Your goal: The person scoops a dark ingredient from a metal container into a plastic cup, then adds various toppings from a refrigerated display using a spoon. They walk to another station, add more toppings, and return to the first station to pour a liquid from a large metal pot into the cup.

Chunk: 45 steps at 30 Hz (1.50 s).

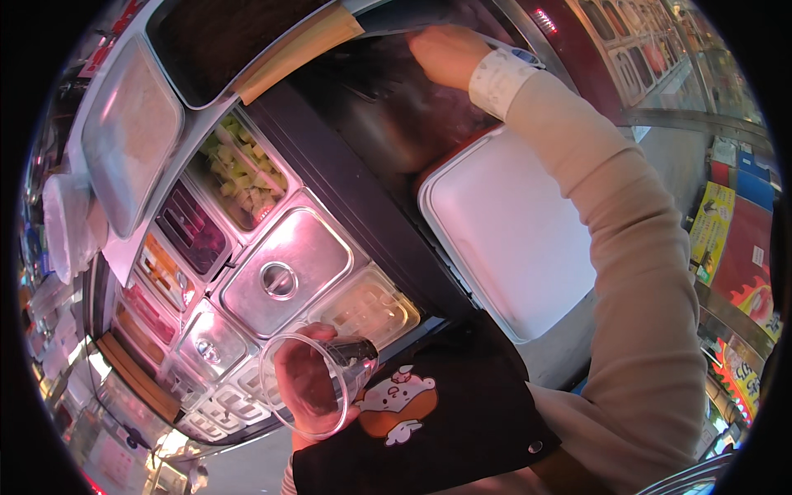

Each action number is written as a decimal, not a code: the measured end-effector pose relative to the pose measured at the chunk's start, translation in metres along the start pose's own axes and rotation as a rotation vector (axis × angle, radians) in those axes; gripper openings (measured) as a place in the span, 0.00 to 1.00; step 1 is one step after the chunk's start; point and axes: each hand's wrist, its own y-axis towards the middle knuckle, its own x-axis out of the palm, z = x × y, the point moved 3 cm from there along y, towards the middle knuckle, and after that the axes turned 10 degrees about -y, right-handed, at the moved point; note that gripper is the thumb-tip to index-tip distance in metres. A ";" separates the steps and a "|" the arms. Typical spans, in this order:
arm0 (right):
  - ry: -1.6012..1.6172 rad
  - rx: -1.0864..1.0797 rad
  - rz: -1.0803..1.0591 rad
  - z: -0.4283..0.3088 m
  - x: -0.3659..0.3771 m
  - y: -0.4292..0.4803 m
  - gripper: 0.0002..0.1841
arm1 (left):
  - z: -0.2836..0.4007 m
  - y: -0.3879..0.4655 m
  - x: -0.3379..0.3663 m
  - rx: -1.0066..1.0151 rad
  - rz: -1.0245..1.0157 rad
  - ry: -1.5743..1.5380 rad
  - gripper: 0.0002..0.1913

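My left hand [295, 365] is wrapped around a clear plastic cup [359, 377], whose open mouth faces up toward me. The cup is in front of my black apron [470, 383], which bears a cartoon print. My right hand [448, 55] reaches far forward over a dark, open well [390, 111]. Its fingers are curled near the well's far edge; what they hold, if anything, is hidden. A white rectangular lid [507, 235] lies on the near side of the well, under my right forearm.
To the left, diced green fruit [244, 167] fills a steel pan beside a lidded steel pan [288, 272] and a clear-lidded pan [365, 306]. A tan wooden strip [303, 52] lies near a dark-filled tray [223, 43]. Printed signs [736, 247] stand at right.
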 end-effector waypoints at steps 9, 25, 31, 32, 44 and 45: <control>0.261 0.030 -0.036 -0.067 0.021 0.066 0.16 | -0.004 -0.005 0.000 0.013 0.095 -0.033 0.58; 0.991 0.219 -0.605 -0.089 0.038 0.059 0.15 | 0.008 0.002 -0.011 0.062 0.074 0.000 0.57; 1.371 0.223 -0.652 -0.035 -0.042 -0.045 0.08 | 0.022 -0.046 0.004 0.177 0.085 0.010 0.57; 1.415 0.238 -0.584 -0.033 -0.053 -0.066 0.07 | 0.025 -0.055 0.011 0.193 0.075 -0.010 0.57; 1.930 0.699 0.113 -0.145 -0.132 -0.450 0.16 | 0.002 -0.095 0.030 0.007 -0.343 0.217 0.51; 1.994 0.793 0.113 -0.162 -0.128 -0.478 0.17 | -0.003 -0.093 0.045 -0.044 -0.398 0.231 0.51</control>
